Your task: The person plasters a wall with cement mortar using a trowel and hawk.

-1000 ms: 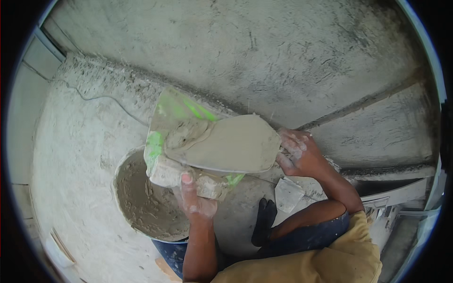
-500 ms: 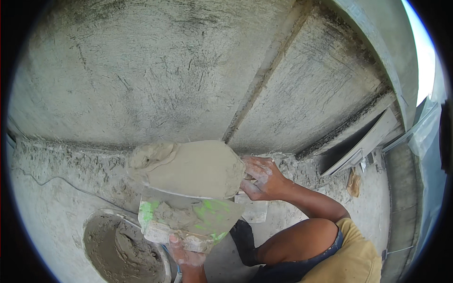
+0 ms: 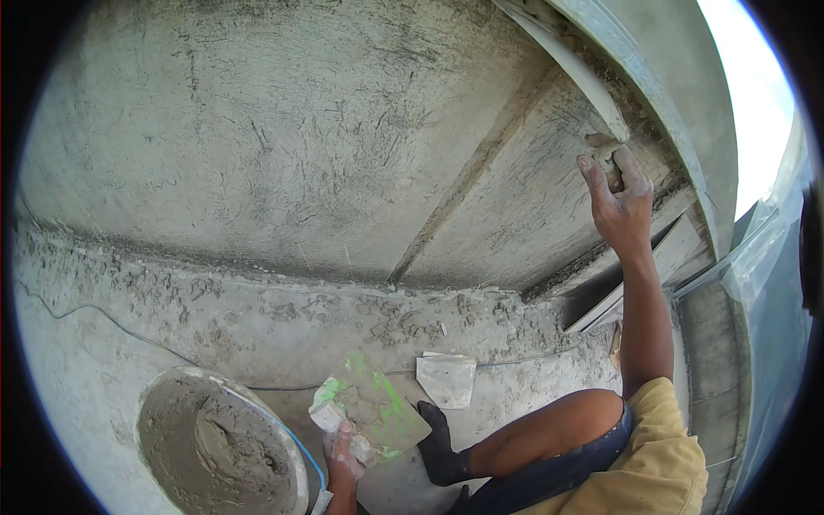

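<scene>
My right hand (image 3: 623, 206) is raised at the upper right, its fingers curled around the handle of a plastering trowel. The trowel's long blade (image 3: 575, 69) is seen nearly edge-on against the upper part of the grey wall (image 3: 326, 146); its face is hidden. Low in the middle, my left hand (image 3: 343, 455) grips a wide, flat plate-like tool (image 3: 390, 410) by its pale back edge. Green stains and a smear of wet mortar cover that tool. To the left of this hand stands a bucket (image 3: 148, 429) of wet grey mortar (image 3: 232, 442).
A cable (image 3: 129, 333) runs along the mortar-spattered floor (image 3: 257, 326). A whitish flat piece (image 3: 446, 378) lies near my foot. A board (image 3: 678, 257) leans at the wall's lower right, with plastic sheeting (image 3: 772, 249) beyond.
My right hand has swung up and right, carrying the mortar-laden trowel from above the flat tool to the upper wall. My left hand and its tool have dropped slightly.
</scene>
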A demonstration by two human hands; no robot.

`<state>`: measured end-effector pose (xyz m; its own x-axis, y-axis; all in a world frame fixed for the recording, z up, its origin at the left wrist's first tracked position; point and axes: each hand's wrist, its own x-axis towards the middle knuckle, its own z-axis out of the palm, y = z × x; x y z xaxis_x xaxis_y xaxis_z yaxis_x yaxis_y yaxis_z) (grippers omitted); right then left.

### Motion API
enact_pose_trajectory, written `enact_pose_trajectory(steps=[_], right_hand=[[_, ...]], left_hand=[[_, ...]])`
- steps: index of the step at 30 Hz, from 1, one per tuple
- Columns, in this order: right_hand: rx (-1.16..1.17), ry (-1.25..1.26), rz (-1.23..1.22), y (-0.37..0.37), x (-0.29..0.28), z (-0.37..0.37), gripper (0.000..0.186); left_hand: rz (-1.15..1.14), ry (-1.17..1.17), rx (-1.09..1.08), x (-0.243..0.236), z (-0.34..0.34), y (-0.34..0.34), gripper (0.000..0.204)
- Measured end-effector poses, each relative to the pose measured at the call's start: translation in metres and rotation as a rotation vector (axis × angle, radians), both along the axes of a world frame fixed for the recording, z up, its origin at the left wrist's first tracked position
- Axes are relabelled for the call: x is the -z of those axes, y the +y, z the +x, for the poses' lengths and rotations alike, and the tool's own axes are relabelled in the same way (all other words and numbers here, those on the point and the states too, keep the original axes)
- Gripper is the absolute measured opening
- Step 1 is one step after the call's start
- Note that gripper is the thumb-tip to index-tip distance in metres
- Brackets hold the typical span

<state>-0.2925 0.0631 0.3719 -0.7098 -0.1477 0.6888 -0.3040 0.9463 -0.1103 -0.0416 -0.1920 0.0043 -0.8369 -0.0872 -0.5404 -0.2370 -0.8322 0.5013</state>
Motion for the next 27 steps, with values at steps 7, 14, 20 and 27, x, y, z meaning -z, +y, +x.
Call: enact_pose_trajectory(steps=[7,14,20,27], right_hand=[[-0.05,0.057,0.011,0.01,-0.016,-0.007,0.029],[-0.076,0.133,-0.045,0.059,0.009,0.012,0.025],[-0.059,0.095,-0.009,0.029,0.012,0.027,0.025],[-0.173,0.188,0.126,-0.017,-0.013,-0.036,0.021]], left_hand=[[-0.081,0.01,-0.045,0.013,-0.001,-0.007,0.05],[-0.164,-0.032,-0.034,0.001,0.0,-0.009,0.055],[-0.081,-0.032,-0.026,-0.026,-0.007,-0.017,0.056],[-0.119,-0.043,-0.028,0.0,-0.002,-0.014,0.054]])
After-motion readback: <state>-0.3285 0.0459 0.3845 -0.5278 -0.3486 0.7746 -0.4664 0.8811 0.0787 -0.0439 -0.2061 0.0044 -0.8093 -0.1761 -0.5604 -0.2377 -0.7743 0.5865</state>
